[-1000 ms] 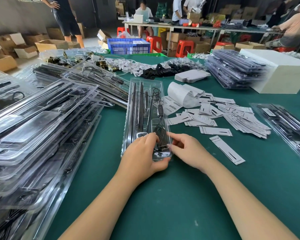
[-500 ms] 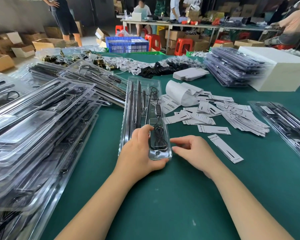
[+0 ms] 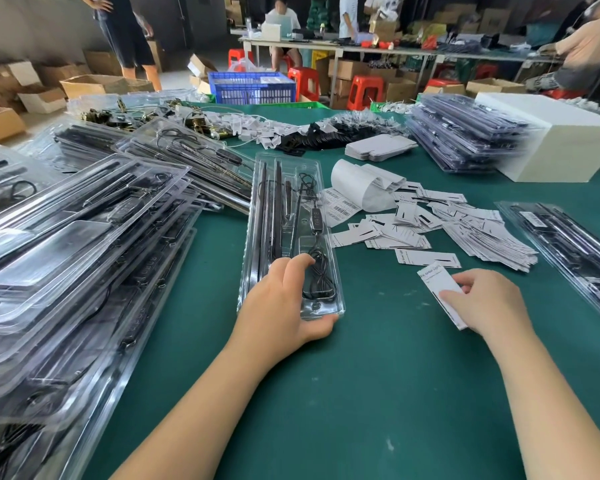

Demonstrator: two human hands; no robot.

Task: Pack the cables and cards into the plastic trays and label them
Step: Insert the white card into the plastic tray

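1. Tray position: the clear plastic tray (image 3: 288, 233) lies on the green tabletop (image 3: 378, 393), directly ahead of the person. Its long axis runs away from the person, tilted slightly to the left at the far end. Dark rods, a coiled cable (image 3: 321, 278) and an inline controller (image 3: 315, 220) sit in its compartments.

2. Left hand (image 3: 284, 306): it rests on the near end of the tray, fingers curled over the top and thumb hooked under the near edge (a clamped grip, steadying the tray).

3. Right hand (image 3: 482, 303): it pinches one white card (image 3: 440, 289) between thumb and fingers, the card lifted slightly off the tabletop.

4. Governing relation: the tray lies to the left of the held card, well apart across bare tabletop. The right hand is the nearer one to the card pile (image 3: 465, 230); the left is the nearer one to the tray. Judgement: the card must travel leftward to the tray.

5. Writing: the card carries small print, too blurred to read with confidence. Barcode labels (image 3: 340, 206) lie just beside the tray's right edge, near a label roll (image 3: 357, 185); their digits are illegible.
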